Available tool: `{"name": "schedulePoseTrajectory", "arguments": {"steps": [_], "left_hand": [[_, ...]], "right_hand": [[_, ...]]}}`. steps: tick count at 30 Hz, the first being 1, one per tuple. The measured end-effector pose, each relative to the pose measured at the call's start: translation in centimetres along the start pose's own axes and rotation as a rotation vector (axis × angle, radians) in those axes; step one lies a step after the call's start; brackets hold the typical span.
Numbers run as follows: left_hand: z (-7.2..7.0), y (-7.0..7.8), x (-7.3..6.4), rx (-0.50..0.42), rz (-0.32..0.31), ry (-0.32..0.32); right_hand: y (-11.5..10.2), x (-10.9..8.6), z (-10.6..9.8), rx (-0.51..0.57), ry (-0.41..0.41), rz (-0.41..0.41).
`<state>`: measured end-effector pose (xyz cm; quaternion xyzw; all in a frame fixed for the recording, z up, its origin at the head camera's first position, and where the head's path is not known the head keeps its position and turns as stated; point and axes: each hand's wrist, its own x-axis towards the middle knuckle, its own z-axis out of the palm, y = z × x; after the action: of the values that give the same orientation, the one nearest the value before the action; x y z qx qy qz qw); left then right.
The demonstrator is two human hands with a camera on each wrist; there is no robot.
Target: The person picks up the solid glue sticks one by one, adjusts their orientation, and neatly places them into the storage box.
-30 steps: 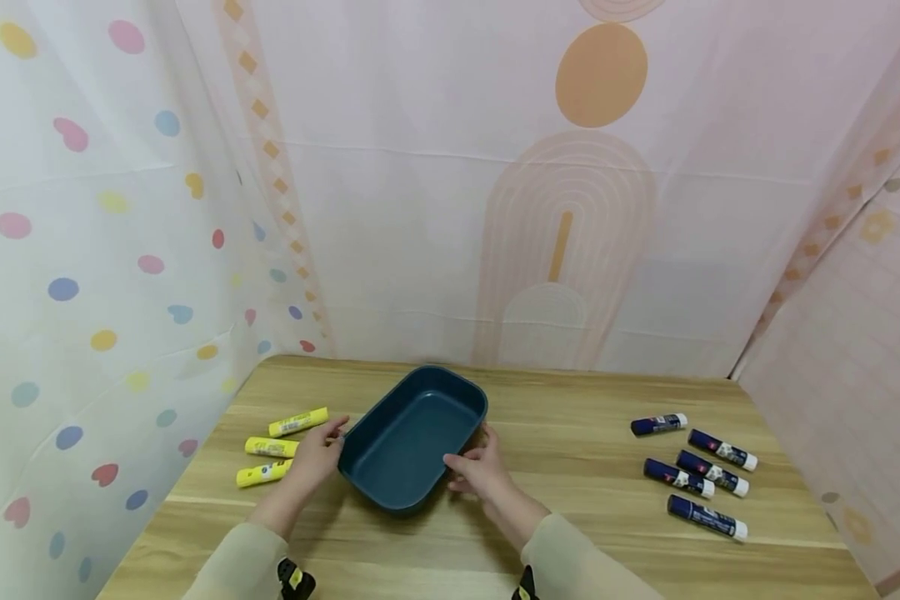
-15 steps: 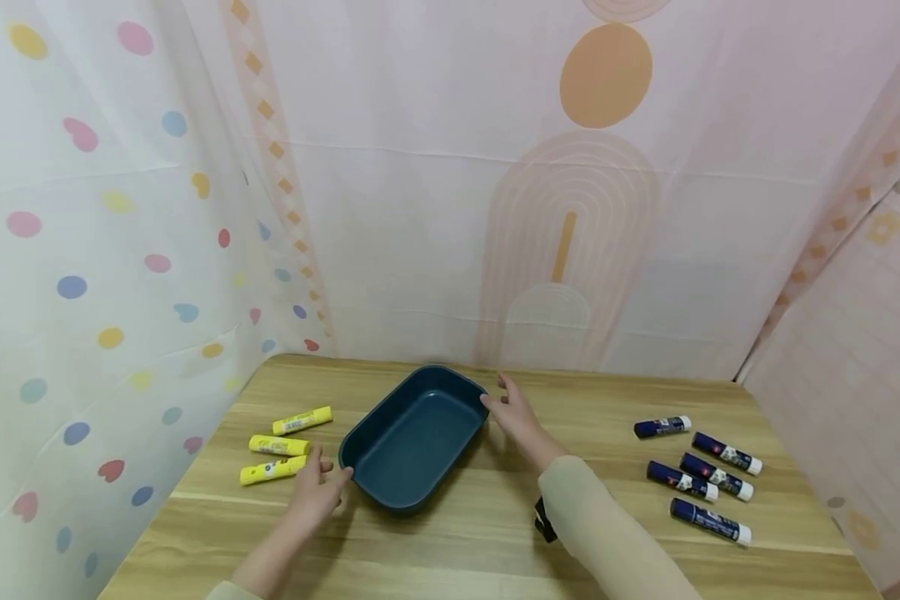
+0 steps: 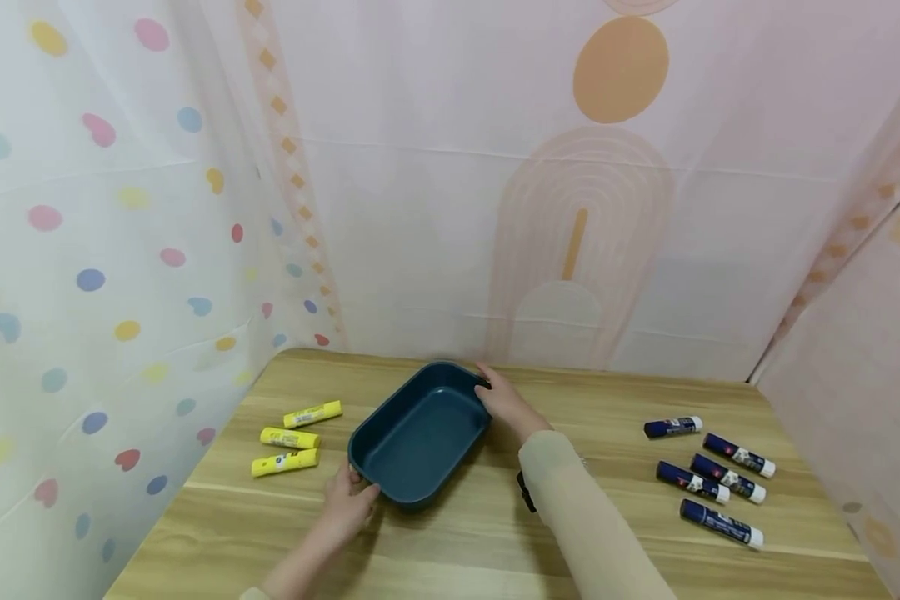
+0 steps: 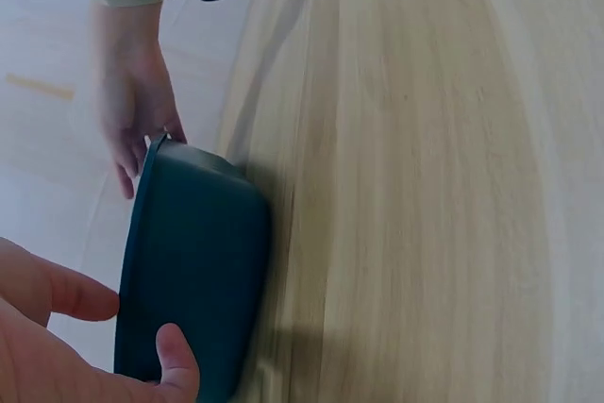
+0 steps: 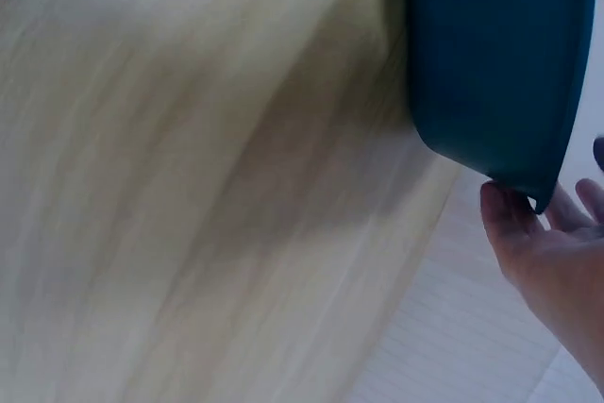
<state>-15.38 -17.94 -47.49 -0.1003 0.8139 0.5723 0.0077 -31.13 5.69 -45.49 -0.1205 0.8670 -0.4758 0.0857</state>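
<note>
A dark teal, rounded rectangular storage box (image 3: 427, 437), its inside bare, lies slanted on the wooden table. At its near left corner my left hand (image 3: 345, 504) holds the rim, thumb above and fingers against the outer wall (image 4: 203, 252). My right hand (image 3: 506, 404) grips the far right corner, its thumb over the rim and fingers outside; the right wrist view shows those fingers (image 5: 507, 219) at the rim's end. Left of the box lie three yellow glue sticks (image 3: 285, 462), the closest things to my left hand besides the box.
Several dark blue glue sticks with white caps (image 3: 722, 523) lie loosely on the right side of the table (image 3: 450, 554). Patterned curtains (image 3: 420, 208) hang behind the table and along both sides.
My right hand has gone from the box's right side to its far right corner. My left hand has slid toward the near left corner. The box itself stays nearly in place.
</note>
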Motion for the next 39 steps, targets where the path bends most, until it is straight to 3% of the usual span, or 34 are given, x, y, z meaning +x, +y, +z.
{"name": "schedulePoseTrajectory", "arguments": {"steps": [3,8,14,17,25,33,39], "left_hand": [[0.3,0.1,0.4,0.024,0.055,0.018],[0.2,0.2,1.2,0.090,0.038,0.016],[0.1,0.4,3.0,0.057,0.032,-0.029],[0.0,0.6,3.9,0.102,0.034,-0.043],[-0.1,0.1,6.3,0.246,0.226,0.010],[0.5,1.0,7.0,0.288,0.112,-0.028],[1.7,1.3,7.2,0.296,0.140,-0.052]], "right_hand": [[0.7,-0.1,-0.1,-0.020,0.062,-0.030],[2.2,-0.7,-0.7,-0.055,0.157,-0.049],[3.5,-2.5,-1.7,-0.073,0.184,-0.028],[4.1,-3.7,-2.0,-0.079,0.197,0.006],[4.5,-7.0,-2.7,0.109,0.221,0.177],[4.9,-9.1,-3.3,0.275,0.204,0.247],[5.6,-10.3,-4.3,0.280,0.208,0.239]]}}
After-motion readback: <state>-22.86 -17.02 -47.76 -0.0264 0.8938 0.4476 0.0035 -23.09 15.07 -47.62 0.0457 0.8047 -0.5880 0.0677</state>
